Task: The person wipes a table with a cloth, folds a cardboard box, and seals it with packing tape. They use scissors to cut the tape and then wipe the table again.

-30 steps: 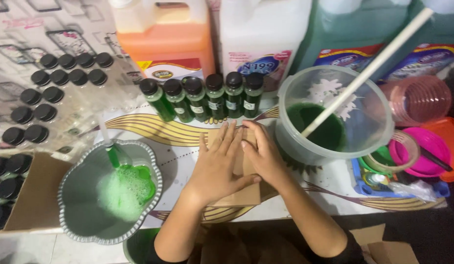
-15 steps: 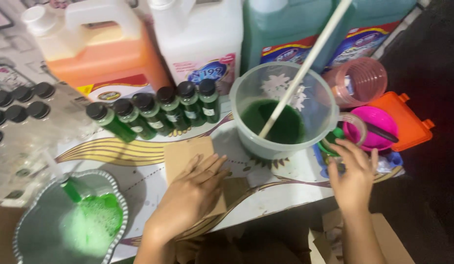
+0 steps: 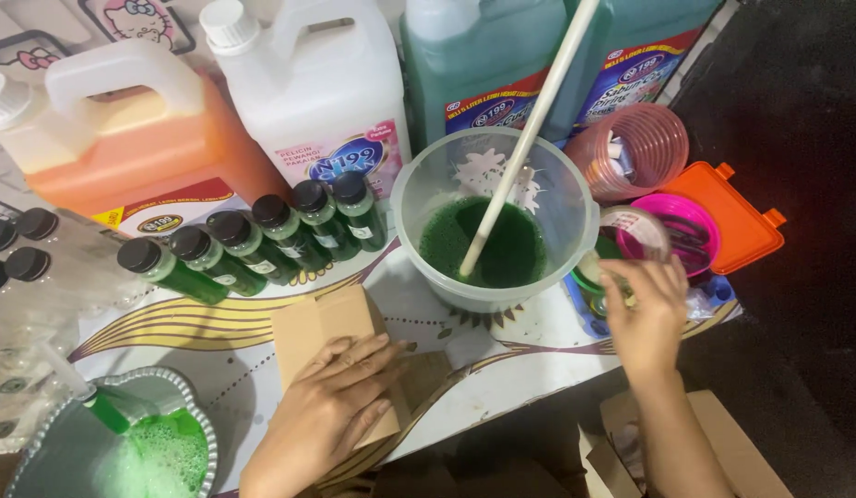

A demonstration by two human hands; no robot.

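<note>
Cardboard box (image 3: 322, 337): plain brown, folded flat on the counter (image 3: 502, 355), long axis running near-to-far, tilted slightly left. Left hand (image 3: 331, 406) lies on it, fingers spread flat, gripping nothing. Right hand (image 3: 645, 318) at the tape roll (image 3: 631, 235); grip unclear.

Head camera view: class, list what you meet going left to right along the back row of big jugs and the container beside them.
Orange jug → white jug → two green jugs → ribbed pink cup.
</note>
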